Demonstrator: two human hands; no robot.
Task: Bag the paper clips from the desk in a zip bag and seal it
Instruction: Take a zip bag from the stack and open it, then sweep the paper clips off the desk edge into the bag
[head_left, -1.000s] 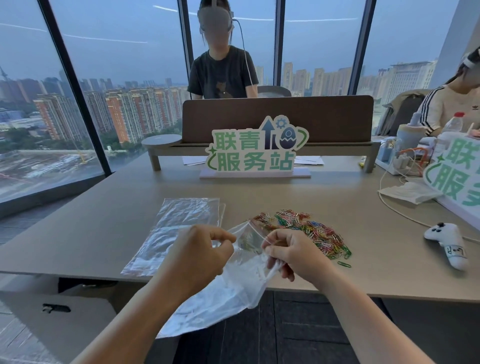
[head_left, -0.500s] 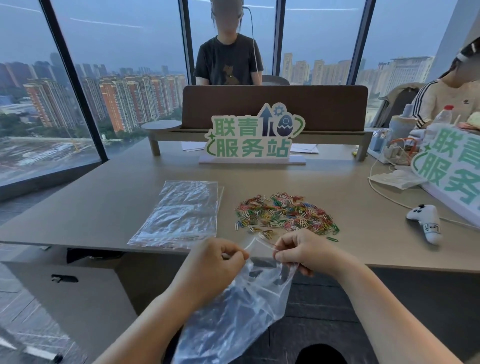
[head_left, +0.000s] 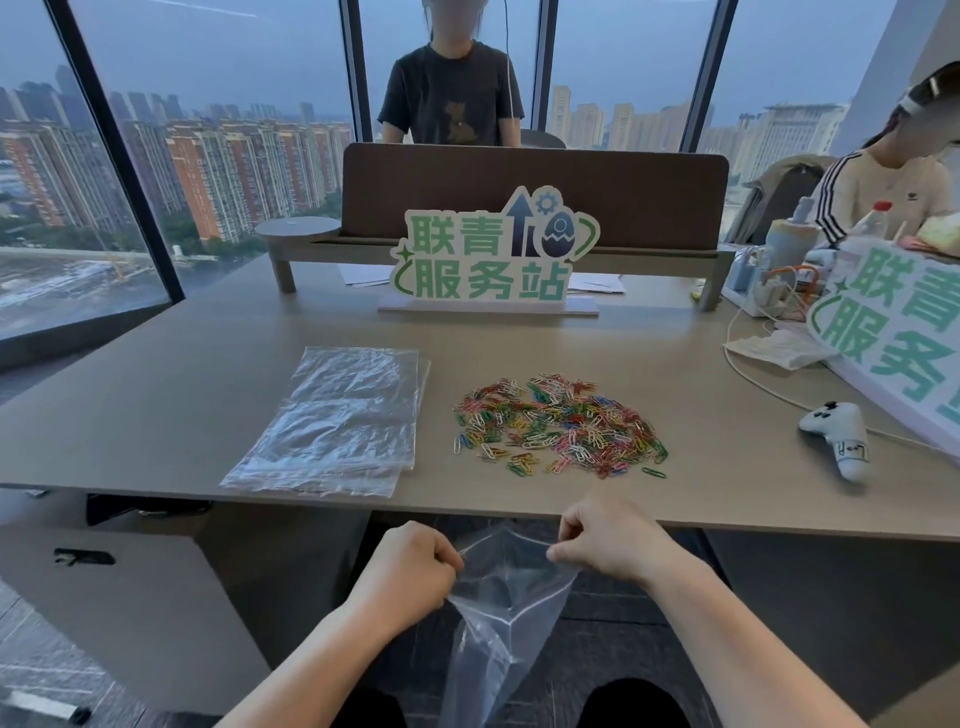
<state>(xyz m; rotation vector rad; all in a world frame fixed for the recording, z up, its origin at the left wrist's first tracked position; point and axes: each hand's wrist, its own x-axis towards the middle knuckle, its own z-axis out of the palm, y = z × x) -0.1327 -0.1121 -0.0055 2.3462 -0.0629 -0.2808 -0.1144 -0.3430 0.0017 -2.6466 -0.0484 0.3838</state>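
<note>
hands and bag now lower, below the desk edge, left hand (head_left: 410, 566) and right hand (head_left: 602, 540) each pinching the mouth of the clear zip bag (head_left: 498, 613) at lower centre, paper clips (head_left: 558, 423) heaped mid-frame on the desk (head_left: 156, 405), spare bags (head_left: 337, 421) to their left, green sign (head_left: 493, 254) beyond

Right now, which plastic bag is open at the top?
The zip bag held below the desk edge by the left hand and the right hand, which pull its mouth apart. The spare bags lie flat on the desk.
</note>
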